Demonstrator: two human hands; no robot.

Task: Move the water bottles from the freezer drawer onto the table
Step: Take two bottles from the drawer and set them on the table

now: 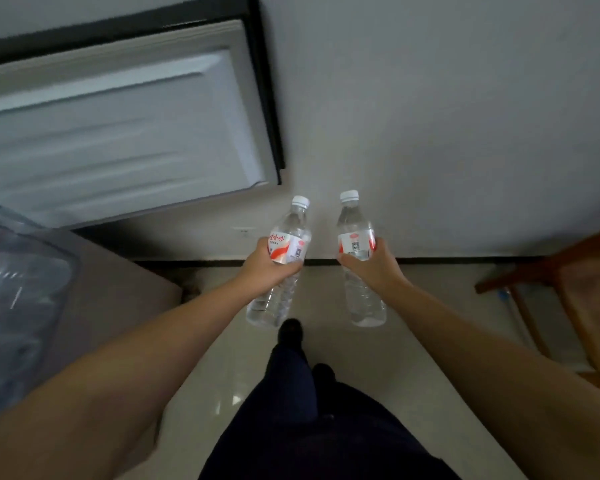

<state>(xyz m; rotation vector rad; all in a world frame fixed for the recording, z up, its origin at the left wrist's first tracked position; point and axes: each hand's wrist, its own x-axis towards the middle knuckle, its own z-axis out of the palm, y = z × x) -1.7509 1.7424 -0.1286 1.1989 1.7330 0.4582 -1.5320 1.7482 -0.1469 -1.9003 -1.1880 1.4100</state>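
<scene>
Two clear plastic water bottles with white caps and red-and-white labels are out of the freezer and in the air, one per hand. The left hand (264,268) wraps its bottle (281,265) at the label, tilted slightly; the right hand (374,265) curls round the second bottle (359,261), nearly upright. Both hang over the pale tiled floor (378,358), near the grey wall (430,116). At far left sits the clear freezer drawer (18,289), with the open white freezer door (118,116) above. A reddish wooden table edge (568,271) shows at right. I'd judge it best to keep both grips firm at the labels, turn right, and set each bottle down base first, well apart.
</scene>
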